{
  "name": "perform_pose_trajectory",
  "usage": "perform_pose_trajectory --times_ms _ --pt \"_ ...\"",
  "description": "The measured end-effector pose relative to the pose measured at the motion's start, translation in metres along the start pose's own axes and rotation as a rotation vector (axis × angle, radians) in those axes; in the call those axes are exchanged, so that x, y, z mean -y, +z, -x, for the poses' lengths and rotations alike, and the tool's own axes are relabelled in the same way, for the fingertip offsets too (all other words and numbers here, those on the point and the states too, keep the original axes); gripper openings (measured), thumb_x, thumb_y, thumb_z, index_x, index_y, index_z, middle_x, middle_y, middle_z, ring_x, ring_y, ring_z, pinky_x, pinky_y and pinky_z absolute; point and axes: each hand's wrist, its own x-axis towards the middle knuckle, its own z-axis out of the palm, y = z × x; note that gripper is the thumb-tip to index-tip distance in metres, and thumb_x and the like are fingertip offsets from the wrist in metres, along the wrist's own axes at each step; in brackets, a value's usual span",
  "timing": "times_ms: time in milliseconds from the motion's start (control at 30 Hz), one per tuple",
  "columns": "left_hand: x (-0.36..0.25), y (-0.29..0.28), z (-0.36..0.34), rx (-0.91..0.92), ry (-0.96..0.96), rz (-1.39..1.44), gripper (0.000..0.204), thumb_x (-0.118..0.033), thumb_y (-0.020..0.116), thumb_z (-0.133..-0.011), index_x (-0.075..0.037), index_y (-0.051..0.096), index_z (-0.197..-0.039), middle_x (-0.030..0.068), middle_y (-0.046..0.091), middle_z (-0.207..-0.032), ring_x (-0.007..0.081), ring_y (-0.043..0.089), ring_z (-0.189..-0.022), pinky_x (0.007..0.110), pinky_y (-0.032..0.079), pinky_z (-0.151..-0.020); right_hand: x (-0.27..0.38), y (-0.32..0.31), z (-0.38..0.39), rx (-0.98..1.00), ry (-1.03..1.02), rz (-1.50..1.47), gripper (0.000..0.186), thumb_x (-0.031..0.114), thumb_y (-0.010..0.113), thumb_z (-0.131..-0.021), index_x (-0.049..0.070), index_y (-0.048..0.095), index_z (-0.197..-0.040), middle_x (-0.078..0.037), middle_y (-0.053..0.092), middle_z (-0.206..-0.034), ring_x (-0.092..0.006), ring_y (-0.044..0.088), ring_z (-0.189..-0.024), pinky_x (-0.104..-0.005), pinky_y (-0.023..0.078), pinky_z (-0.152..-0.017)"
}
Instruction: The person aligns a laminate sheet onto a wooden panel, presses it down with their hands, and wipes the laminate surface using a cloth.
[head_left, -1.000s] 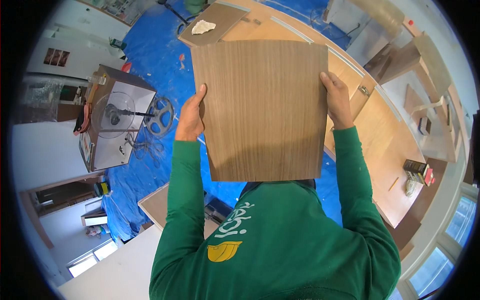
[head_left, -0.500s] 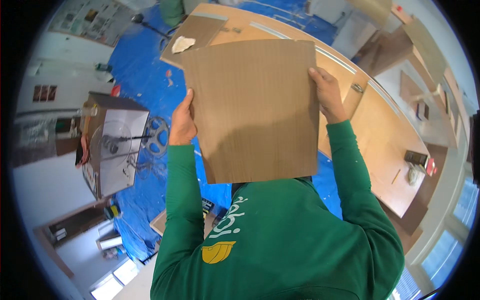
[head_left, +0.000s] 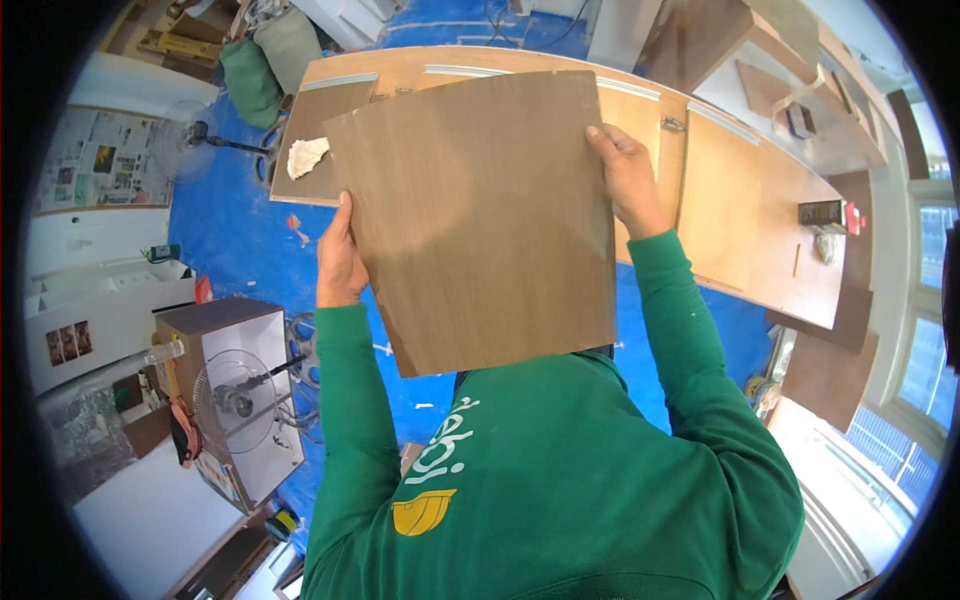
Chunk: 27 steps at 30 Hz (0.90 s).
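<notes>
A flat brown wood-grain panel (head_left: 480,230) is held up in front of my chest, slightly tilted. My left hand (head_left: 340,258) grips its left edge, the thumb lying along the side. On the opposite edge, near the upper corner, my right hand (head_left: 628,175) has its thumb on the face; the other fingers are partly hidden behind. Beyond the panel stands a long wooden workbench (head_left: 740,215), partly covered by it. On the bench's left end, a crumpled whitish cloth or paper (head_left: 306,157) lies on a brown board (head_left: 322,108).
Blue sheeting (head_left: 225,215) covers the floor. At left are a standing fan (head_left: 235,400) and an open brown-and-white cabinet (head_left: 225,325). Another fan (head_left: 195,138) stands far left. A dark box (head_left: 822,215) and a pencil (head_left: 797,260) lie on the bench's right end. Cabinet parts (head_left: 790,90) stand behind.
My body has turned, so the bench now lies more squarely across the view. The panel, still in both hands, has shifted slightly left and tilted a little anticlockwise.
</notes>
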Motion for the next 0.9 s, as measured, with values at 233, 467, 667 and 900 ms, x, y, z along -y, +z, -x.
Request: perform_pose_trajectory --times_ms 233,467,667,900 --pt "-0.010 -0.028 -0.034 0.000 0.017 -0.151 0.060 -0.039 0.057 -0.117 0.003 0.050 -0.158 0.0168 0.061 -0.156 0.0311 0.063 -0.140 0.048 0.053 -0.117 -0.061 0.005 -0.003 -0.073 -0.008 0.051 0.044 0.030 0.071 -0.108 -0.007 0.073 -0.132 -0.015 0.078 -0.122 -0.0194 0.072 -0.111 -0.0342 0.057 -0.097" --pt "-0.042 -0.044 -0.113 0.049 -0.055 -0.467 0.049 -0.038 0.054 -0.118 -0.001 0.057 -0.151 0.0132 0.066 -0.149 0.0290 0.066 -0.132 0.048 0.056 -0.113 -0.076 0.004 -0.043 -0.005 0.070 0.060 0.037 0.026 0.062 -0.111 -0.008 0.073 -0.119 -0.013 0.077 -0.114 -0.0216 0.072 -0.101 -0.0382 0.059 -0.095" --pt "-0.036 -0.072 -0.175 0.398 -0.172 0.071 0.058 -0.036 0.056 -0.117 0.003 0.051 -0.160 0.0153 0.059 -0.160 0.0300 0.056 -0.145 0.045 0.046 -0.123 -0.057 0.016 -0.047 -0.019 -0.046 0.116 0.042 0.024 0.058 -0.113 -0.013 0.072 -0.128 -0.016 0.078 -0.121 -0.0216 0.073 -0.106 -0.0367 0.058 -0.095" --pt "-0.029 -0.012 -0.163 0.384 -0.137 -0.113 0.057 -0.038 0.053 -0.118 0.001 0.051 -0.160 0.0153 0.059 -0.159 0.0318 0.057 -0.144 0.047 0.046 -0.122 -0.054 -0.016 -0.061 -0.047 -0.093 0.147 0.046 0.029 0.062 -0.112 -0.011 0.073 -0.130 -0.016 0.078 -0.124 -0.0221 0.073 -0.110 -0.0361 0.056 -0.099"
